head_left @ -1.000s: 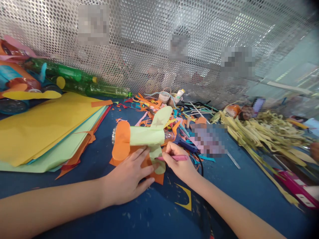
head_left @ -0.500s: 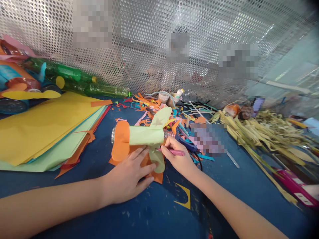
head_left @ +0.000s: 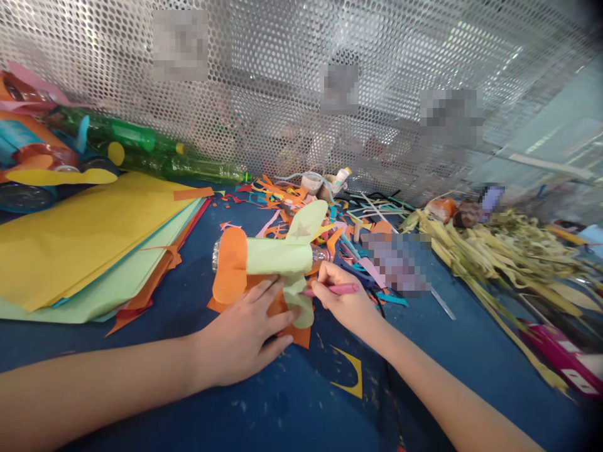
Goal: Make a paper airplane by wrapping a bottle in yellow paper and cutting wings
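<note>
A plastic bottle [head_left: 321,253] lies on its side, wrapped in pale green paper [head_left: 277,256] with an orange paper piece [head_left: 230,263] across its base end. Two pale green paper wings stick out from it; the upper wing [head_left: 307,223] bears a star shape. My left hand [head_left: 247,333] lies flat, fingers spread, on an orange sheet [head_left: 301,337] and against the lower wing [head_left: 298,301]. Pinched in my right hand [head_left: 343,301] is a pink pen [head_left: 342,289], its tip at the lower wing's right edge.
Coloured sheets [head_left: 94,238] are stacked at left, with green bottles [head_left: 136,139] behind. Paper scraps [head_left: 277,194] and a small white glue bottle [head_left: 341,179] lie near the perforated metal screen [head_left: 282,81]. Dried husks [head_left: 509,257] spread at right. A yellow offcut [head_left: 354,376] lies in front.
The pen tip has shifted about over the lower wing, first up toward the bottle, then back down a little. My left hand has stayed in place.
</note>
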`<state>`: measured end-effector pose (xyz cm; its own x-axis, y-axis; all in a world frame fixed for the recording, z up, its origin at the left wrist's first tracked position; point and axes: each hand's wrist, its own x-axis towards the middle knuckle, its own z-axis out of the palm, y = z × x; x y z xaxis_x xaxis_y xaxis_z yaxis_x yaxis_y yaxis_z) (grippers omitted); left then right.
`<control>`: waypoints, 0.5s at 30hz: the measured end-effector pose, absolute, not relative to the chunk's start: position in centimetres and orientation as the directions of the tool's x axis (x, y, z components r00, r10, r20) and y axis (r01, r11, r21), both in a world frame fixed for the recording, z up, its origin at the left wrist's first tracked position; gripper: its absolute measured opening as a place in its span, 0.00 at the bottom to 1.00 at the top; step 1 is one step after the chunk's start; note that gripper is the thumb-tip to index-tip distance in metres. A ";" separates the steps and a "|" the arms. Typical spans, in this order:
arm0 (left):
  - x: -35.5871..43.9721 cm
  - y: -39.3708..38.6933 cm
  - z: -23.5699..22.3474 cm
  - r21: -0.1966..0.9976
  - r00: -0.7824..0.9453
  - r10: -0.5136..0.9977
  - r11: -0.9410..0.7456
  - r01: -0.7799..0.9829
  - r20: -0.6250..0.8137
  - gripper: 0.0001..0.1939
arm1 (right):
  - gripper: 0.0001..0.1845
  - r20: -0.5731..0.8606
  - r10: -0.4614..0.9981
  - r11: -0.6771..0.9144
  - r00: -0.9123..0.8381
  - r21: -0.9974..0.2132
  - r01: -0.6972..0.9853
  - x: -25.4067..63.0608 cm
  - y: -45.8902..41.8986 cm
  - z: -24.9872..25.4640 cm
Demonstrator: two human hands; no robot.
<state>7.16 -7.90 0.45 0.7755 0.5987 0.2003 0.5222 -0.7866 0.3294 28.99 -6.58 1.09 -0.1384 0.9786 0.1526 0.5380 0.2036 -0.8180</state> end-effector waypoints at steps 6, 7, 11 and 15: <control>7.2 -7.9 0.4 0.340 0.771 0.605 -0.780 0.525 0.200 0.16 | 0.11 0.130 0.979 0.197 -0.158 -0.817 0.541 28.2 -6.4 0.6; 7.2 -7.9 0.4 0.340 0.771 0.606 -0.780 0.526 0.196 0.17 | 0.11 0.128 0.979 0.195 -0.160 -0.821 0.537 28.1 -6.4 0.6; 7.2 -7.9 0.4 0.341 0.772 0.604 -0.781 0.524 0.197 0.17 | 0.11 0.112 0.976 0.190 -0.188 -0.860 0.473 27.7 -6.3 0.5; 7.1 -7.9 0.4 0.341 0.777 0.598 -0.784 0.518 0.195 0.17 | 0.11 0.097 0.976 0.171 -0.193 -0.892 0.418 27.5 -6.2 0.4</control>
<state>7.14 -7.87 0.44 0.7772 0.5982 0.1952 0.5179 -0.7843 0.3414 27.49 -6.23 0.37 -0.1930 0.9764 0.0965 0.4183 0.1709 -0.8921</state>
